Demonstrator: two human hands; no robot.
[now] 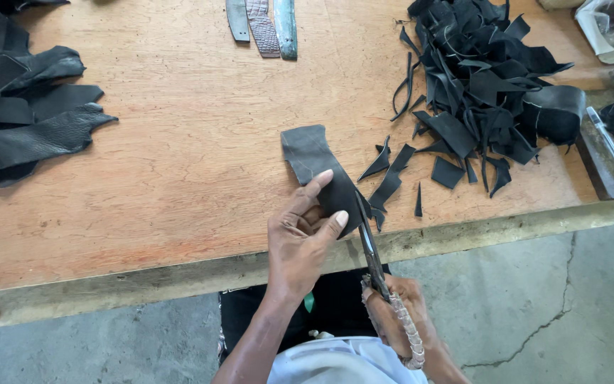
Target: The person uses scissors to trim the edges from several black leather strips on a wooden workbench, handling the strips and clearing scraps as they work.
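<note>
My left hand (298, 238) pinches a dark grey leather piece (312, 158) near its lower end, thumb and fingers on top of it. The piece sticks out over the front of the wooden table (179, 156). My right hand (396, 320) grips the wrapped handles of a pair of scissors (372, 250). The scissor blades meet the right edge of the leather piece just beside my left fingers. Small black offcuts (392, 178) lie on the table right of the piece.
A heap of black leather scraps (492, 78) fills the far right. Larger black leather pieces (23, 114) lie at the left. Three narrow straps (264, 25) lie at the back. A pen (611, 146) rests on a dark block at the right edge. Below is concrete floor (548, 299).
</note>
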